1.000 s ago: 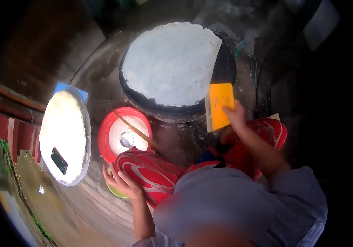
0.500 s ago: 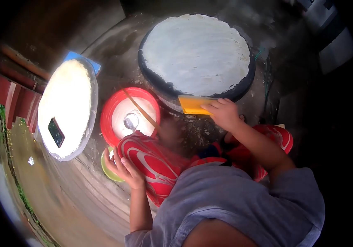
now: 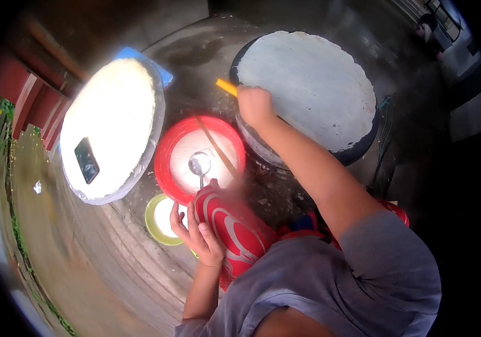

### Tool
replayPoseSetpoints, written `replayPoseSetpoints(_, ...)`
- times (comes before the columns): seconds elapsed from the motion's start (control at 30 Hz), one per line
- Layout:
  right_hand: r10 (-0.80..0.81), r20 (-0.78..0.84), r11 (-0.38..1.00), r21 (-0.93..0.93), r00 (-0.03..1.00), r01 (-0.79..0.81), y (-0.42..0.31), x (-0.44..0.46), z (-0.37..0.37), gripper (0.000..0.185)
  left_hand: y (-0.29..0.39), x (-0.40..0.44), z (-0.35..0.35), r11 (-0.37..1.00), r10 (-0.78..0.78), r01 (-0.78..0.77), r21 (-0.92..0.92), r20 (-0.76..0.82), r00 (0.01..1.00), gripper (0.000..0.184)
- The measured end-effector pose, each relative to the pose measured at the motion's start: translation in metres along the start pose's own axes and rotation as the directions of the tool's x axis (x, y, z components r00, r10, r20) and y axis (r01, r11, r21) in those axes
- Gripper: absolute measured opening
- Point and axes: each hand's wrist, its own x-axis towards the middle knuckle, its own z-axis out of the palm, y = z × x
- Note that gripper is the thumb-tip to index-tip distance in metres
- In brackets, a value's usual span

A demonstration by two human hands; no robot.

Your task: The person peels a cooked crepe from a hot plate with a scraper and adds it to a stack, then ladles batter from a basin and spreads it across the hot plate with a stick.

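Note:
My right hand (image 3: 255,105) is closed around a yellow scraper (image 3: 227,87), whose flat blade is seen nearly edge-on. It is at the left rim of a round dark griddle (image 3: 367,139). A thin layer of pale batter (image 3: 310,84) with ragged edges covers most of the griddle's top. My left hand (image 3: 200,238) is empty, its fingers apart, beside my red-clad knee (image 3: 232,230). Close to those fingers stands a green bowl (image 3: 153,224) with white contents. Just beyond it, a red basin (image 3: 167,149) holds whitish batter, a metal ladle (image 3: 199,163) and a wooden stick (image 3: 218,150).
On the left, a large round tray (image 3: 158,104) carries a bright white layer with a dark phone (image 3: 86,160) lying on it. A blue board (image 3: 165,77) shows from underneath. A thin green cord (image 3: 385,104) trails by the griddle's right side.
My right hand has carried the scraper from the griddle's near edge to its left side, and the blade has turned edge-on. My left hand stays near the knee. The whole view has shifted.

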Motion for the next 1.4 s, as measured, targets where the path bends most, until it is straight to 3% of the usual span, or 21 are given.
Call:
replayPoseSetpoints(0.1,0.100,-0.032,0.993,0.060,0.994,-0.098,0.006,0.041,0.012,0.011,0.001,0.001,-0.003,0.999,0.004,-0.005,0.032,0.018,1.000,0.047)
replayPoseSetpoints(0.13,0.162,-0.071,0.984,0.085,0.984,-0.156,0.008,0.045,0.005,0.011,0.000,0.002,-0.004,1.000,0.012,-0.013,0.023,0.015,1.000,0.045)
replayPoseSetpoints(0.17,0.247,-0.008,0.965,0.096,0.969,-0.245,0.014,0.048,-0.004,0.015,-0.001,0.002,-0.004,1.000,0.008,-0.008,0.025,0.010,1.000,0.045)
replayPoseSetpoints(0.23,0.292,-0.074,0.938,0.216,0.954,-0.270,0.021,0.034,-0.036,0.021,-0.002,0.001,-0.003,1.000,-0.020,0.020,-0.004,-0.019,1.000,0.045)
replayPoseSetpoints(0.3,0.282,-0.079,0.929,0.272,0.956,-0.252,0.026,-0.001,-0.074,0.024,-0.002,0.001,-0.002,0.999,-0.032,0.031,-0.016,-0.030,0.999,0.044)
replayPoseSetpoints(0.43,0.009,-0.176,0.952,0.302,0.984,0.045,0.047,-0.112,-0.107,0.030,0.002,0.007,0.000,0.991,-0.051,0.052,-0.123,0.014,0.999,0.041)
replayPoseSetpoints(0.5,-0.044,-0.069,0.961,0.271,0.997,0.061,0.057,-0.166,-0.124,0.035,0.012,0.021,-0.003,0.996,-0.029,0.032,-0.078,0.042,0.999,0.038)
replayPoseSetpoints(0.6,-0.082,0.003,0.986,0.143,0.997,0.080,0.085,-0.218,-0.133,0.038,0.025,0.064,-0.003,0.987,0.158,-0.158,-0.003,0.075,0.985,0.039)
replayPoseSetpoints(0.73,-0.091,-0.040,0.993,0.065,0.995,0.093,0.123,-0.238,-0.123,0.038,0.061,0.126,0.040,0.882,0.470,-0.465,-0.073,0.207,0.858,0.039)
replayPoseSetpoints(0.83,-0.064,-0.072,0.997,0.034,0.995,0.067,0.139,-0.225,-0.122,0.033,0.091,0.146,0.104,0.799,0.591,-0.572,-0.186,0.418,0.690,0.055)
replayPoseSetpoints(0.97,-0.113,-0.114,0.989,0.077,0.987,0.122,0.128,-0.233,-0.118,0.030,0.085,0.139,0.194,0.738,0.518,-0.669,-0.088,0.709,0.478,0.079)
replayPoseSetpoints(1.07,-0.158,-0.163,0.983,0.067,0.974,0.171,0.122,-0.235,-0.113,0.028,0.061,0.124,0.246,0.658,0.547,-0.753,-0.017,0.698,0.462,0.065)
replayPoseSetpoints(1.13,-0.103,-0.155,0.991,0.065,0.983,0.115,0.137,-0.227,-0.112,0.027,0.057,0.125,0.260,0.646,0.496,-0.759,0.087,0.708,0.503,0.035)
replayPoseSetpoints(1.17,-0.058,-0.151,0.996,0.060,0.987,0.068,0.141,-0.224,-0.111,0.025,0.054,0.126,0.266,0.641,0.497,-0.763,0.084,0.712,0.496,0.035)
replayPoseSetpoints(1.23,-0.060,-0.145,0.995,0.070,0.988,0.071,0.134,-0.227,-0.112,0.024,0.056,0.132,0.270,0.654,0.547,-0.755,0.046,0.661,0.514,0.015)
replayPoseSetpoints(1.33,-0.173,-0.121,0.976,0.111,0.977,0.187,0.115,-0.232,-0.108,0.026,0.055,0.140,0.282,0.711,0.544,-0.704,0.004,0.631,0.553,0.010)
replayPoseSetpoints(1.4,-0.139,-0.119,0.982,0.113,0.983,0.153,0.119,-0.223,-0.105,0.026,0.050,0.146,0.292,0.774,0.503,-0.633,-0.016,0.622,0.600,0.009)
